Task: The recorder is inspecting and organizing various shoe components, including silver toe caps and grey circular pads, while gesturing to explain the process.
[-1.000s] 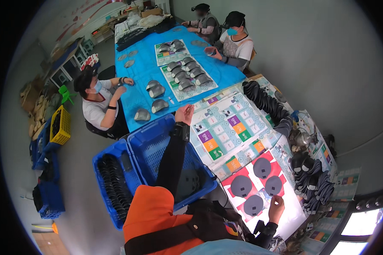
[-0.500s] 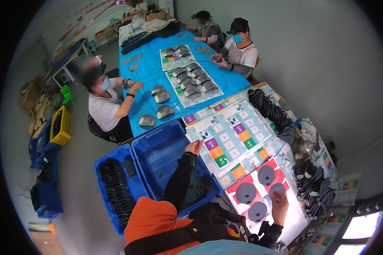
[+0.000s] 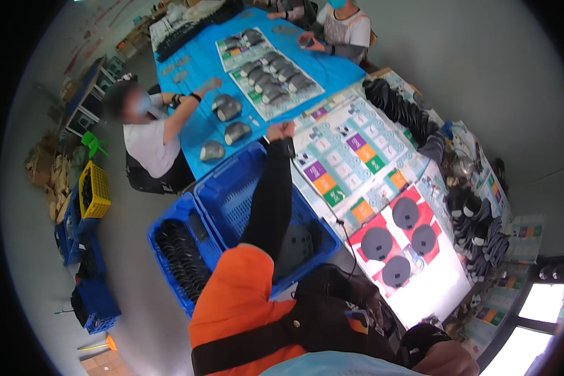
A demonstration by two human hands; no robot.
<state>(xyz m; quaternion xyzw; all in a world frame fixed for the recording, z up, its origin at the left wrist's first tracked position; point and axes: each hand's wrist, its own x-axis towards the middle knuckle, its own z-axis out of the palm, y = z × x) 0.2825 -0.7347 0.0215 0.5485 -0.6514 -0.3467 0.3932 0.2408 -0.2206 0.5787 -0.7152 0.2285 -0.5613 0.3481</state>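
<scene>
My left hand [image 3: 280, 130] is stretched far out, at the far left corner of a large printed sheet [image 3: 351, 156] by the blue-covered table. Its fingers are drawn together, and whatever they may hold is hidden. A dark wristband [image 3: 286, 148] sits on that wrist. At the lower right edge my right hand [image 3: 448, 358] is partly cut off and its fingers do not show. Several flat dark grey discs [image 3: 376, 243] with small black marks lie on a red and white board [image 3: 429, 301], between my two hands. Nothing touches them.
Below my left arm stands a blue crate [image 3: 232, 182]; another crate [image 3: 169, 282] holds a row of dark curved pieces. Grey domed pieces [image 3: 237, 132] rest on the blue table cover [image 3: 197, 88]. A co-worker [image 3: 145, 119] sits left, others beyond. Dark pieces [image 3: 395, 106] are stacked right.
My left hand has reached farther away along the sheet's left side. My right hand has left the discs and drawn back to the lower edge. The view has shifted.
</scene>
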